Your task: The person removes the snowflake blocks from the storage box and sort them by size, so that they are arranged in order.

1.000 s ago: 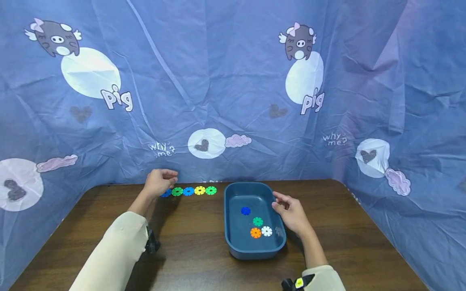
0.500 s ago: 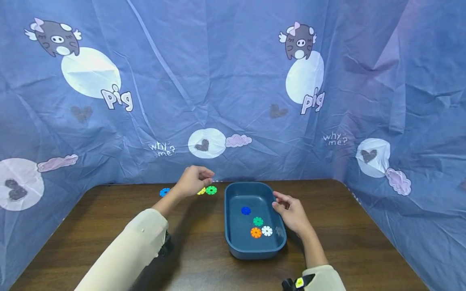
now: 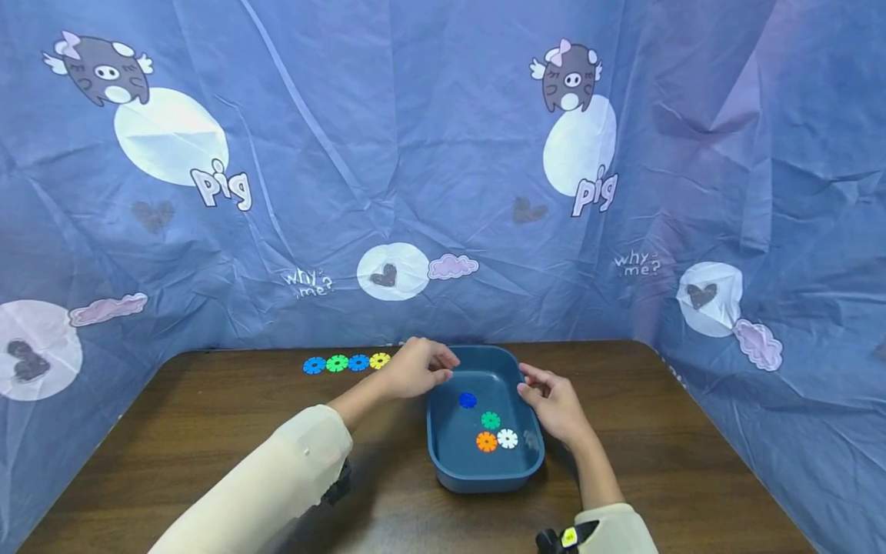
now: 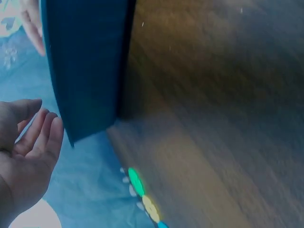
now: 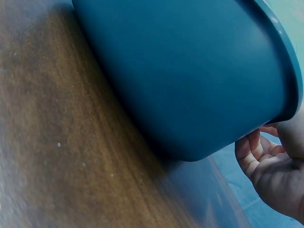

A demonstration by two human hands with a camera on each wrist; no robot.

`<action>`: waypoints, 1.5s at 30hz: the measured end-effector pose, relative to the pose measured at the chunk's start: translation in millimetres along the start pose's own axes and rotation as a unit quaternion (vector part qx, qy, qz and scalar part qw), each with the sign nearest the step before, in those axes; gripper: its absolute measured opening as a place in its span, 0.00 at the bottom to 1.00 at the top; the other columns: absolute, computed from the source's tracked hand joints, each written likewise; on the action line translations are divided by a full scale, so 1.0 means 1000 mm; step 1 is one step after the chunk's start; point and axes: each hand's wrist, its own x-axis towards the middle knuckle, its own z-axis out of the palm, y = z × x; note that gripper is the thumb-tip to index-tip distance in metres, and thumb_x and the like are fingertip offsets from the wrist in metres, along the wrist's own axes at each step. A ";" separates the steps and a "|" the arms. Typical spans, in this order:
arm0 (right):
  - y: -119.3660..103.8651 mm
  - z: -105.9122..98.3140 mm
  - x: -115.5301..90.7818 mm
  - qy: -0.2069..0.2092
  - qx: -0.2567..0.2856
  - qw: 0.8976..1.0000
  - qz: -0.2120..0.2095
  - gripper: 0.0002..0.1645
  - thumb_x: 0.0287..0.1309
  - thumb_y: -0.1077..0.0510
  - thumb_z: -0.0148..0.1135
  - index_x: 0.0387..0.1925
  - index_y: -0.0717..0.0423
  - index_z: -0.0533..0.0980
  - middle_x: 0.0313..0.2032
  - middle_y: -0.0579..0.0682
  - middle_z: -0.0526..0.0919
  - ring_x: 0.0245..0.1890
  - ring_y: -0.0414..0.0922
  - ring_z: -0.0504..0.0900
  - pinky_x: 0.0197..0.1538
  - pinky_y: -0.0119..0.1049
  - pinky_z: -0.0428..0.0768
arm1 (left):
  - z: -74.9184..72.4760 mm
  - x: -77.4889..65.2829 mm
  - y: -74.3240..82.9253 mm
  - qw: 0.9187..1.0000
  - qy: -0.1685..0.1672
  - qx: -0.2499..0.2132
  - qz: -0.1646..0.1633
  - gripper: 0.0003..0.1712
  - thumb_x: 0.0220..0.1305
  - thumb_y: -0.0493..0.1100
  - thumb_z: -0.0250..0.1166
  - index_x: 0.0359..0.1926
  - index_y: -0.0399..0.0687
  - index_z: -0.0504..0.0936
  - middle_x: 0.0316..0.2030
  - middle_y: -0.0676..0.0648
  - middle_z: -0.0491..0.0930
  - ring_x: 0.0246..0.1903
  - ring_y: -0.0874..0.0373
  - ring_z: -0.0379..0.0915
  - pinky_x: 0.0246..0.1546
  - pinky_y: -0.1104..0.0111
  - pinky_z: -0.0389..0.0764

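My left hand is over the left rim of a blue-grey plastic tub, fingers loosely bent with nothing between them. The left wrist view has this hand beside the tub's corner. My right hand holds the tub's right rim, and the right wrist view shows its fingers bent at the rim. Inside the tub lie notched plastic discs: dark blue, green, orange and white.
Along the table's back edge runs a row of discs: blue, green, another blue and yellow. A further green disc shows in the left wrist view. Behind the brown table hangs a printed blue curtain.
From above the left end of the disc row, my left hand has travelled right along it to the tub's rim. The right hand, tub and discs stay as they were.
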 end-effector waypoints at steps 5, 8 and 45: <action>-0.001 0.000 0.000 0.000 0.001 1.000 0.002 0.24 0.69 0.62 0.64 0.64 0.61 0.77 0.45 0.56 0.79 0.40 0.47 0.75 0.37 0.30 0.76 | 0.016 0.002 0.006 0.999 -0.034 0.014 0.035 0.09 0.67 0.33 0.68 0.48 0.38 0.87 0.41 0.44 0.88 0.41 0.56 0.85 0.45 0.65 0.86; -0.002 0.000 0.000 0.001 -0.001 1.000 0.004 0.24 0.69 0.62 0.64 0.64 0.60 0.77 0.45 0.56 0.79 0.41 0.47 0.75 0.38 0.30 0.76 | 0.026 0.004 0.010 0.996 -0.062 0.020 0.055 0.10 0.67 0.33 0.68 0.48 0.37 0.87 0.43 0.42 0.88 0.41 0.57 0.85 0.45 0.66 0.85; -0.014 -0.002 -0.006 -0.004 0.002 1.000 -0.009 0.24 0.69 0.65 0.63 0.64 0.67 0.76 0.45 0.59 0.80 0.38 0.44 0.75 0.35 0.27 0.75 | 0.062 0.024 0.028 0.953 -0.291 0.088 -0.010 0.11 0.57 0.45 0.79 0.38 0.57 0.85 0.33 0.58 0.81 0.34 0.66 0.77 0.38 0.75 0.80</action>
